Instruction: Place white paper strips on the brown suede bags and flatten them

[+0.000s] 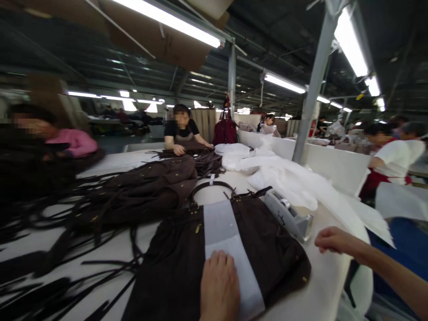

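Observation:
A dark brown handbag lies flat on the table in front of me, its rounded handle pointing away. Down the bag's middle runs a pale grey-white wrapping strip. My left hand rests flat on this strip, fingers stretched out and close together. At the bag's upper right side is a grey tape dispenser. Just to the right of it, my right hand hangs above the table edge with fingers curled in; anything small between them cannot be made out.
More brown bags with loose straps are heaped at the left. White wrapping sheets lie beyond the dispenser, along a low white partition. A co-worker handles brown pieces across the table; another person in pink is at left.

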### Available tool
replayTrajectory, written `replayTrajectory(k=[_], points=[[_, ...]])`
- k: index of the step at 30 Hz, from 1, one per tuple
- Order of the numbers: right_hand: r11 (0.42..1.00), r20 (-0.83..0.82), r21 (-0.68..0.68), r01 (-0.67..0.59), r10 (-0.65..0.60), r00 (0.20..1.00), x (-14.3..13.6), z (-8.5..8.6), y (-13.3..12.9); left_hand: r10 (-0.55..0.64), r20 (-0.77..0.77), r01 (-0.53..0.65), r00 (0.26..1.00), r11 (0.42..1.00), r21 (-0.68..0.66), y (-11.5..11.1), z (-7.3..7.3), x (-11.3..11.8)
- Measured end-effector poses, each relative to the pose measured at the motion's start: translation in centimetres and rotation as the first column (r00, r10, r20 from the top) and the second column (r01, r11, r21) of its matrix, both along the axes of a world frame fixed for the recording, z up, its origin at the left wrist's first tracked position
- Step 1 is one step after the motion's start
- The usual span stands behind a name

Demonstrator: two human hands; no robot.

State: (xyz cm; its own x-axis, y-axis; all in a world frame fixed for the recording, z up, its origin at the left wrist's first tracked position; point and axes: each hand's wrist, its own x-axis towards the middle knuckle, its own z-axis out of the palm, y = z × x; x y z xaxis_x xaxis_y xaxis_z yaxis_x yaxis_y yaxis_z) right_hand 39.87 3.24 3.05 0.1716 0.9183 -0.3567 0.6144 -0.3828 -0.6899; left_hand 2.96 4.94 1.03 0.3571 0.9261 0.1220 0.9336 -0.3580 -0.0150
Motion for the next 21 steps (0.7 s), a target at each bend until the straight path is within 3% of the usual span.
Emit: replayTrajectory(k=[2,3,6,8,9,11,13,17,21], points=[[0.998,-0.225,0.021,-0.057,0.060,0.973,-2.6,1.7,0.1,0.016,0.024,-0.016,1.000,1.000,-0.016,-0.5,0.1,0.2],[0.996,-0.378,0.027,-0.090,0.093,0.921,-4.5,2.8,0.5,0.032,0.038,-0.031,0.999,0.999,-0.031,-0.6,0.0,0.2],[0.964,-0.742,-0.061,-0.259,0.130,0.658,-12.7,5.1,2.9,0.090,0.070,-0.086,0.993,0.995,-0.059,-0.9,-0.6,0.4],[0.918,-0.858,-0.160,-0.363,0.053,0.511,-18.8,5.0,5.0,0.102,0.069,-0.099,0.992,0.994,-0.053,-1.1,-1.4,0.4],[0.895,-0.876,-0.222,-0.386,-0.010,0.481,-21.5,4.4,6.1,0.092,0.064,-0.089,0.994,0.995,-0.046,-1.2,-1.8,0.5],[0.868,-0.869,-0.310,-0.387,-0.094,0.485,-25.5,2.5,8.3,0.055,0.045,-0.053,0.997,0.998,-0.044,-1.3,-2.5,0.7],[0.865,-0.843,-0.347,-0.364,-0.117,0.525,-27.7,0.4,10.2,0.038,0.031,-0.036,0.999,0.998,-0.053,-1.4,-2.8,0.8],[0.885,-0.806,-0.339,-0.321,-0.096,0.585,-28.1,-2.5,12.1,0.071,0.042,-0.069,0.997,0.997,-0.047,-1.4,-2.6,1.0],[0.907,-0.784,-0.292,-0.303,-0.045,0.620,-27.7,-3.2,12.3,0.089,0.079,-0.085,0.993,0.995,-0.049,-1.6,-2.4,0.8]])
